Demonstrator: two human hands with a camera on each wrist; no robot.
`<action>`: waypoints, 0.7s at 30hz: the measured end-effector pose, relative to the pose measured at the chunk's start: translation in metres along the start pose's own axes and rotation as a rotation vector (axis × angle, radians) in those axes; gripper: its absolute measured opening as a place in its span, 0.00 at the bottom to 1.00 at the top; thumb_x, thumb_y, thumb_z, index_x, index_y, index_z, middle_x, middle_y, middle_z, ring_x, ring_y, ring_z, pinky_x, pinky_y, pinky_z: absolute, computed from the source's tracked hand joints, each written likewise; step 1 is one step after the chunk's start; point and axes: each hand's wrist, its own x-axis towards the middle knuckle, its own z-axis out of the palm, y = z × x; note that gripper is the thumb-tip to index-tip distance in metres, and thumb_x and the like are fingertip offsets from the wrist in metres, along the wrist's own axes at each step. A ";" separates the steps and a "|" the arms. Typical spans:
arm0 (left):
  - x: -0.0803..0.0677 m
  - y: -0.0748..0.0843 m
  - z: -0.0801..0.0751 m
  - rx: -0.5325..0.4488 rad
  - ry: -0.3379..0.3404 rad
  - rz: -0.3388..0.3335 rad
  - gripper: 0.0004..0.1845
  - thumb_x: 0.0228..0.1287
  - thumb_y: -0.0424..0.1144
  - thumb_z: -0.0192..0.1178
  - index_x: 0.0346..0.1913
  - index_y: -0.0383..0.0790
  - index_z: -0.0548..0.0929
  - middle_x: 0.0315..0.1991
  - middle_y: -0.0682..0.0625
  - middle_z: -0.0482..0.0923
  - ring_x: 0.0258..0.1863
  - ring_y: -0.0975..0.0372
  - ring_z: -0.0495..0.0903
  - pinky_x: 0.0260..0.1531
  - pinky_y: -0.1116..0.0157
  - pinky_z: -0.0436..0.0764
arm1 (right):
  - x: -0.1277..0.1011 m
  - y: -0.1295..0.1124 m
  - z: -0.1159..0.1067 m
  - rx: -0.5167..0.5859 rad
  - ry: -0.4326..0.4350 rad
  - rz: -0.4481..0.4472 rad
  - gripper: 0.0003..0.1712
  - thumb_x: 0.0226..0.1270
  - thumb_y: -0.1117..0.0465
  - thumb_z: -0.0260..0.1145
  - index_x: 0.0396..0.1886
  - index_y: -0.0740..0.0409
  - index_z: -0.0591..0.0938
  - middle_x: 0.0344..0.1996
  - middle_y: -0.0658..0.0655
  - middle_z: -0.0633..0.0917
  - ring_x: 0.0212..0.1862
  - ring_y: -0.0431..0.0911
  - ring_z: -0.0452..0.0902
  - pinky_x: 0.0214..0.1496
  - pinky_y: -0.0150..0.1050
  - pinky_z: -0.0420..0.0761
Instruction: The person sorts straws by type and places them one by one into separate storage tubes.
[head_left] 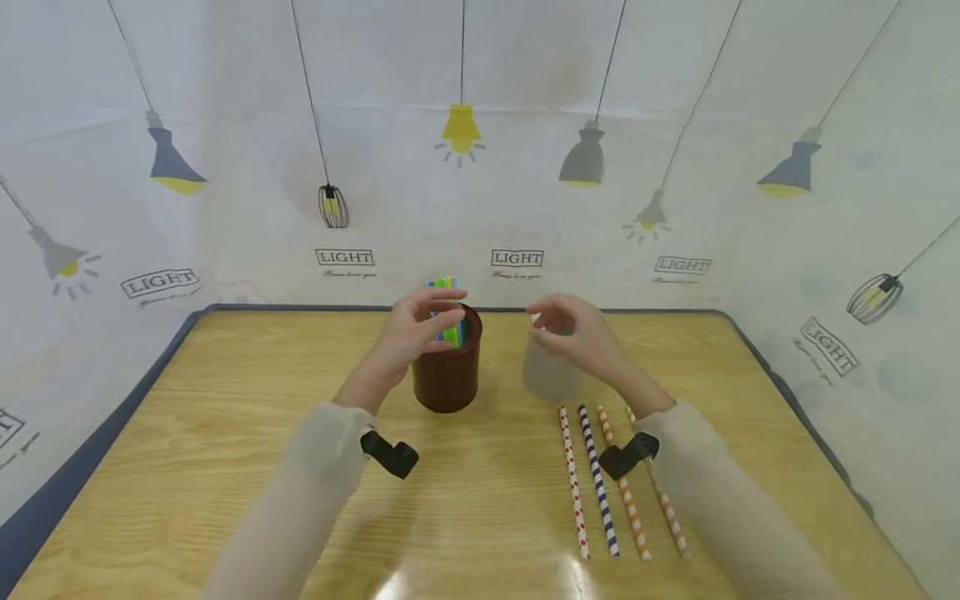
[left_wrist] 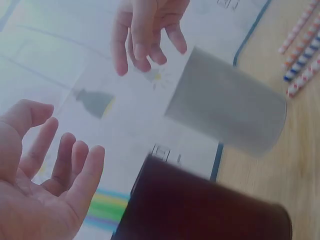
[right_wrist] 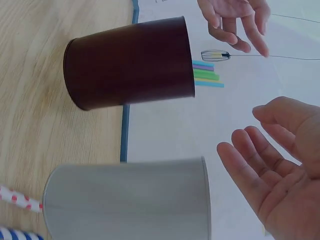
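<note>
Left hand hovers over brown cup, fingers loose, holding nothing. Colored strips stick out of it. Right hand, also relaxed and empty, over grey cup just right of it.

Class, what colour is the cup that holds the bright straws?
Dark brown cup, seen best from the right wrist; the straws inside are green, blue and purple.

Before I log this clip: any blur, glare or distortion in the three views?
Head view: wide-angle bending at the edges, glare on the table near the bottom, right hand and grey cup slightly smeared. Left wrist view: dark cup and grey cup soft, close and tilted. Right wrist view: mostly sharp, bright backdrop washed out.
</note>
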 end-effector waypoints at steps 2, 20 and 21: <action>0.005 0.002 0.014 0.007 -0.027 0.001 0.20 0.64 0.37 0.57 0.58 0.39 0.73 0.54 0.42 0.69 0.54 0.49 0.70 0.42 0.56 0.78 | -0.006 0.009 -0.007 -0.008 0.007 0.005 0.14 0.59 0.72 0.62 0.46 0.70 0.77 0.34 0.65 0.80 0.33 0.52 0.77 0.29 0.35 0.79; 0.067 -0.019 0.100 0.086 0.150 -0.112 0.18 0.60 0.34 0.59 0.55 0.43 0.78 0.53 0.42 0.71 0.50 0.53 0.73 0.44 0.54 0.77 | -0.062 0.058 -0.084 -0.098 0.019 0.226 0.21 0.63 0.63 0.62 0.55 0.66 0.74 0.42 0.66 0.79 0.39 0.53 0.77 0.34 0.43 0.81; 0.069 -0.022 0.103 0.110 0.165 -0.105 0.19 0.59 0.34 0.59 0.55 0.42 0.78 0.53 0.41 0.71 0.50 0.53 0.73 0.44 0.55 0.77 | -0.066 0.062 -0.088 -0.094 0.020 0.242 0.21 0.64 0.63 0.61 0.55 0.66 0.73 0.42 0.67 0.78 0.39 0.53 0.77 0.35 0.44 0.81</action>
